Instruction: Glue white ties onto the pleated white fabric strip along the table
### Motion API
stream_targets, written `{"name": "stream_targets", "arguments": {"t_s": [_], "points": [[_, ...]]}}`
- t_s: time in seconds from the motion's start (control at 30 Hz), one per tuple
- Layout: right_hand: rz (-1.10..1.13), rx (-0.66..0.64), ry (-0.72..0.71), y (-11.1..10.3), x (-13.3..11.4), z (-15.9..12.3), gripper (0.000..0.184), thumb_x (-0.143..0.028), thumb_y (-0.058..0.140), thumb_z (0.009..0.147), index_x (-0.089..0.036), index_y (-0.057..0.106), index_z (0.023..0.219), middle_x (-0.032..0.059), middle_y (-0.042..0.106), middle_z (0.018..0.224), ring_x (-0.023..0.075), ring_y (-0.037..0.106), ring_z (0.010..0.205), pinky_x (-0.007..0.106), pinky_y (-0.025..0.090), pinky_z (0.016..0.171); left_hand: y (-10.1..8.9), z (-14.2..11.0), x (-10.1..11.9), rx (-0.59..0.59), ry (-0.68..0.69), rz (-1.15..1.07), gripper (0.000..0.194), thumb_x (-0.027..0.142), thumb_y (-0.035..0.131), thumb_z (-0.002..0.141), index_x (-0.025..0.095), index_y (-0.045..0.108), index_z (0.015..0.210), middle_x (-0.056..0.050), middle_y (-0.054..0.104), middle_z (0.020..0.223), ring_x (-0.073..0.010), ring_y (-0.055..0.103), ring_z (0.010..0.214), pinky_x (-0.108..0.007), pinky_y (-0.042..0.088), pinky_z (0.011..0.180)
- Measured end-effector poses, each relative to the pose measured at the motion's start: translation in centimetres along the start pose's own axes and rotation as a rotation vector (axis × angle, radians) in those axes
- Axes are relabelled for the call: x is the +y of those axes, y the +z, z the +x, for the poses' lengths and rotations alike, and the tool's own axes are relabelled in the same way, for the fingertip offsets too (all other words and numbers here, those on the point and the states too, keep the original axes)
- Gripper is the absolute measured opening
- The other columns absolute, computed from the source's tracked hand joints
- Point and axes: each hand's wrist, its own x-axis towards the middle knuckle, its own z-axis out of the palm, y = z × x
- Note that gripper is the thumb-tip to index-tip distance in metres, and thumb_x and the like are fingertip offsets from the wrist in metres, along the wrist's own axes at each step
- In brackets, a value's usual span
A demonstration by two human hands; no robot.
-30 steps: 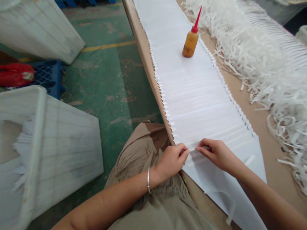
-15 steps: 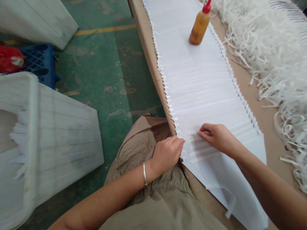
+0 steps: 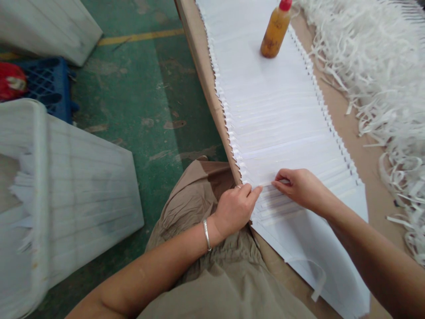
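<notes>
Overlapping white paper sheets (image 3: 259,93) run in a long fanned row along the table, with narrow pale strips across them. At the row's left edge, my left hand (image 3: 236,207) has its fingers bent together, and its index fingertip reaches onto the paper. What lies under those fingers is hidden. My right hand (image 3: 297,187) is closed in a pinch just to the right of it, low over the sheets; anything between its thumb and finger is too small to make out. A loose white strip (image 3: 320,283) curls over the nearest sheet.
An amber bottle with a red cap (image 3: 275,31) stands on the sheets. White ribbon-like strips (image 3: 375,66) heap along the table's (image 3: 378,195) right side. On the green floor are a large white bin (image 3: 96,186) containing paper, a second bin (image 3: 53,26) and a blue pallet (image 3: 49,84).
My left hand has shifted slightly right and up, its index finger now stretched further onto the sheets. My right hand has barely moved. The view has tilted a little.
</notes>
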Motion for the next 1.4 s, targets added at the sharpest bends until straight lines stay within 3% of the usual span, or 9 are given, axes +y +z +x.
{"name": "stream_targets", "arguments": {"t_s": [0.13, 0.3, 0.43, 0.67, 1.0, 1.1, 1.23, 1.4], "points": [[0.028, 0.044, -0.004, -1.7, 2.4, -0.5, 0.025, -0.042, 0.059, 0.087, -0.021, 0.071, 0.081, 0.0024, 0.069, 0.067, 0.0151, 0.058, 0.059, 0.026, 0.039, 0.058, 0.1, -0.1, 0.0, -0.002, 0.005, 0.004, 0.035, 0.019, 0.042, 0.103, 0.018, 0.056, 0.135, -0.006, 0.060, 0.093, -0.0208, 0.060, 0.085, -0.032, 0.049, 0.067], [0.026, 0.180, 0.105, -5.5, 8.8, -1.6, 0.043, -0.062, 0.058, 0.086, -0.021, 0.070, 0.078, 0.0030, 0.065, 0.061, 0.0155, 0.055, 0.056, 0.028, 0.038, 0.055, 0.0, -0.1, 0.0, -0.002, -0.002, -0.010, 0.036, 0.017, 0.046, 0.100, 0.017, 0.057, 0.134, -0.007, 0.060, 0.094, -0.0216, 0.061, 0.088, -0.033, 0.052, 0.070], [0.002, 0.248, 0.191, -6.4, 12.5, -2.0, 0.053, -0.072, 0.058, 0.081, -0.020, 0.068, 0.075, 0.0032, 0.062, 0.058, 0.0149, 0.051, 0.053, 0.028, 0.036, 0.053, 0.0, 0.0, 0.0, 0.000, -0.017, 0.003, 0.037, 0.016, 0.048, 0.099, 0.018, 0.056, 0.135, -0.007, 0.062, 0.094, -0.0216, 0.061, 0.089, -0.033, 0.052, 0.073], [0.028, 0.247, 0.240, -5.4, 13.2, -1.4, 0.031, -0.050, 0.062, 0.082, -0.020, 0.068, 0.078, 0.0025, 0.066, 0.066, 0.0156, 0.056, 0.061, 0.027, 0.038, 0.059, 0.2, 0.0, 0.0, 0.024, -0.020, 0.027, 0.037, 0.015, 0.049, 0.098, 0.019, 0.056, 0.134, -0.005, 0.064, 0.094, -0.0215, 0.062, 0.085, -0.034, 0.052, 0.071], [0.056, 0.271, 0.246, -4.7, 12.9, -0.8, 0.028, -0.046, 0.063, 0.081, -0.019, 0.065, 0.074, 0.0018, 0.066, 0.063, 0.0151, 0.057, 0.060, 0.026, 0.037, 0.057, 0.0, 0.1, 0.0, 0.047, -0.015, 0.041, 0.037, 0.013, 0.047, 0.097, 0.019, 0.058, 0.132, -0.006, 0.064, 0.093, -0.0211, 0.062, 0.081, -0.034, 0.052, 0.071], [0.030, 0.292, 0.270, -5.0, 14.4, -1.0, 0.027, -0.046, 0.064, 0.081, -0.020, 0.066, 0.076, 0.0026, 0.069, 0.067, 0.0157, 0.059, 0.062, 0.026, 0.038, 0.059, 0.1, 0.1, -0.1, 0.055, -0.009, 0.038, 0.037, 0.012, 0.046, 0.097, 0.018, 0.059, 0.132, -0.005, 0.064, 0.093, -0.0208, 0.062, 0.080, -0.034, 0.053, 0.070], [0.024, 0.354, 0.312, -6.3, 18.1, -1.5, 0.025, -0.044, 0.063, 0.080, -0.019, 0.068, 0.080, 0.0037, 0.069, 0.071, 0.0164, 0.060, 0.066, 0.027, 0.039, 0.061, 0.4, 0.0, -0.3, 0.089, 0.006, 0.043, 0.039, 0.011, 0.046, 0.096, 0.019, 0.058, 0.132, -0.006, 0.065, 0.094, -0.0202, 0.064, 0.081, -0.032, 0.053, 0.072], [0.128, 0.391, 0.318, -7.0, 21.3, -1.5, 0.028, -0.044, 0.059, 0.079, -0.017, 0.066, 0.077, 0.0026, 0.064, 0.066, 0.0150, 0.054, 0.061, 0.027, 0.038, 0.060, 0.6, 0.0, -0.6, 0.154, 0.039, 0.052, 0.040, 0.009, 0.044, 0.096, 0.019, 0.056, 0.133, -0.006, 0.066, 0.096, -0.0195, 0.065, 0.081, -0.031, 0.053, 0.071]]}}
